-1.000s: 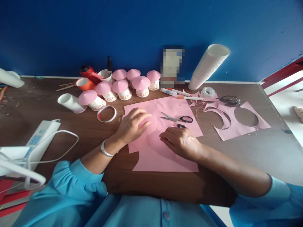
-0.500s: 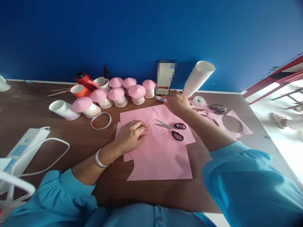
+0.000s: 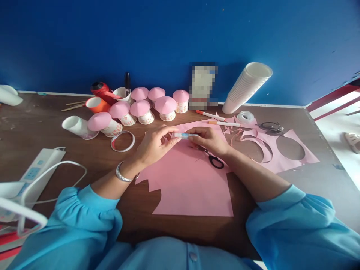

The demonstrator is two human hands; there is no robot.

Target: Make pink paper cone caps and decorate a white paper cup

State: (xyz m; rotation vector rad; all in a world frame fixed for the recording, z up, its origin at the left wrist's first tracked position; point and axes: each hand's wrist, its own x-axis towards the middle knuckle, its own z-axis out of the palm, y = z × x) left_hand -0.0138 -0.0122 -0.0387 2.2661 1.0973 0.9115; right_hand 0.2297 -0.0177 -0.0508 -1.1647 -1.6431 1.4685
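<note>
Spanning the gap between both hands, one glue tube (image 3: 184, 135) lies level, its ends pinched by the left hand (image 3: 156, 144) and the right hand (image 3: 209, 139) above one pink sheet (image 3: 191, 183). One pair of scissors (image 3: 216, 161) lies just under the right wrist. Beyond the hands stand seven pink-roofed cups (image 3: 165, 108) and two markers (image 3: 224, 123).

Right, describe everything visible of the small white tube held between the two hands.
The small white tube is slim, plastic-looking, with bluish print at its middle, too small to read. It lies roughly level, left to right, above the pink paper sheet. The left hand pinches its left end, the right hand its right end. Whether it is capped cannot be told.
</note>
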